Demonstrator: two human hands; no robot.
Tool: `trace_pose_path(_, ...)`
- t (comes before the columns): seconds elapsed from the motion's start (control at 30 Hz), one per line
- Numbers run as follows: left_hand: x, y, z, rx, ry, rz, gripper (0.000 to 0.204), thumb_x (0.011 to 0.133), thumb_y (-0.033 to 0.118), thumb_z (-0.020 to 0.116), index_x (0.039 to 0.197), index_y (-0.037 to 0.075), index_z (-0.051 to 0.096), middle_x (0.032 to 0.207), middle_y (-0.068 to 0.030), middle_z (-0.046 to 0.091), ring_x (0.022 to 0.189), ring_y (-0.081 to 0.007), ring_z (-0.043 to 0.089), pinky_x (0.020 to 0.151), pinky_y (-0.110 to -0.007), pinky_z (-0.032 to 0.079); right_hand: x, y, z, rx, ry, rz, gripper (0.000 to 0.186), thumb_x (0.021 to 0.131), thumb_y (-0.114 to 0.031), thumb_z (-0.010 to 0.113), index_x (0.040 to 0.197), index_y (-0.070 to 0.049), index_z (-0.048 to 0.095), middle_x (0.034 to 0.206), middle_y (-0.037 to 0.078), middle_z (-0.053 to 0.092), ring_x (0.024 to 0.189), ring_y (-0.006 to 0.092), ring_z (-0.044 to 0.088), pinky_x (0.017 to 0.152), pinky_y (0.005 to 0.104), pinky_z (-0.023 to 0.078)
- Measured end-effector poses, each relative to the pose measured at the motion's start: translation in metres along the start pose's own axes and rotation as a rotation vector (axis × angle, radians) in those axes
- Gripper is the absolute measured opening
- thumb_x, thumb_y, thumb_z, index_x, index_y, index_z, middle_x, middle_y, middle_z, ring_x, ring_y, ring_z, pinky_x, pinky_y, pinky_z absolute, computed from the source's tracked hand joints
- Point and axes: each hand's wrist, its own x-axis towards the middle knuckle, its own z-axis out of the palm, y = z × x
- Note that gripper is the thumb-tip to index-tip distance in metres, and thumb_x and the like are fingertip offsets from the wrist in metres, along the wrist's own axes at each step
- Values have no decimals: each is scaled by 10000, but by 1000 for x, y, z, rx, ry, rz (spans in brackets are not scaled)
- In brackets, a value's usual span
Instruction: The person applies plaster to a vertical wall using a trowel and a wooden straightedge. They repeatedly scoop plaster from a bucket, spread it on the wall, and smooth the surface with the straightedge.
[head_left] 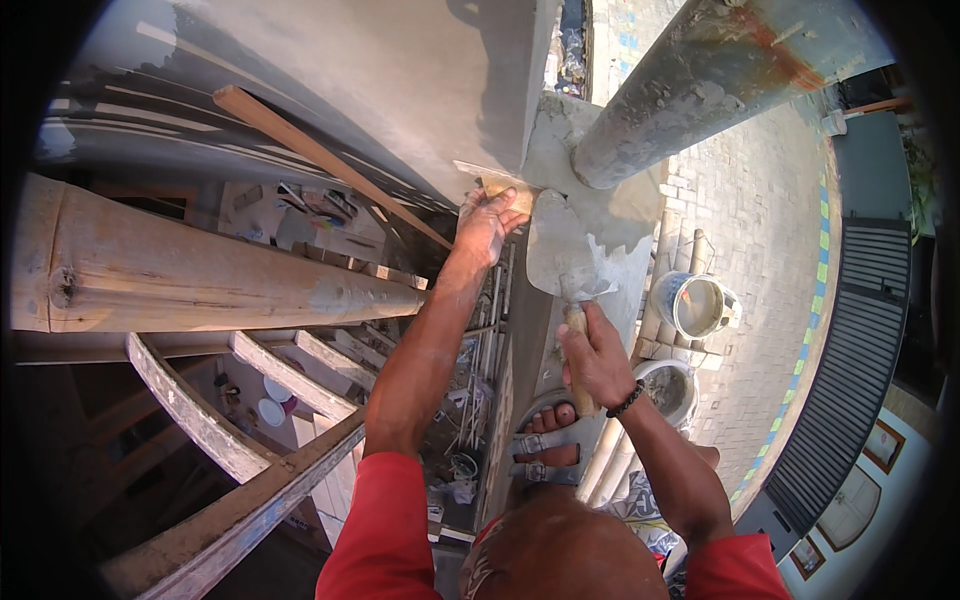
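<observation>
My left hand (487,222) grips a small wooden float (508,190) and presses it against the lower edge of a grey plastered wall (400,80). My right hand (592,358) holds the wooden handle of a trowel (560,250), whose mortar-coated blade points up toward the wall's corner. Wet grey mortar (610,215) covers the corner beside the blade. Both arms wear red sleeves. My sandalled foot (548,445) stands on poles below.
A thick bamboo pole (200,275) crosses at left; a mortar-stained pole (700,80) slants at upper right. A thin wooden batten (320,155) leans on the wall. Two buckets (695,305) sit on the scaffold at right. Wooden ladder rails (200,420) lie lower left; paved ground far below.
</observation>
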Motion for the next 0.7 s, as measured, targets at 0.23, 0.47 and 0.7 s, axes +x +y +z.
trace_pose_path(0.23,3,-3,4,21,6,-19,318,835,102,673,1059,108,448,919,-41,610,755,-178,608,713,-335,471,44,-40,8,77,115,-43,260,895,-229,509,1024,-22,421,679,41,474,430,130,499,359,281,418)
trace_pose_path(0.47,2,-4,4,-26,-32,10,318,836,96,672,1057,105,443,915,-55,625,738,-154,617,666,-302,478,49,-53,13,102,85,119,229,892,-225,508,976,-36,408,678,50,472,450,146,503,384,305,434)
trace_pose_path(0.7,-1,-2,4,-27,-11,1,328,839,84,666,1063,76,426,905,-66,623,724,-175,624,699,-326,509,11,-9,17,-13,5,0,272,889,-197,502,1032,14,405,671,57,459,438,141,502,394,282,423)
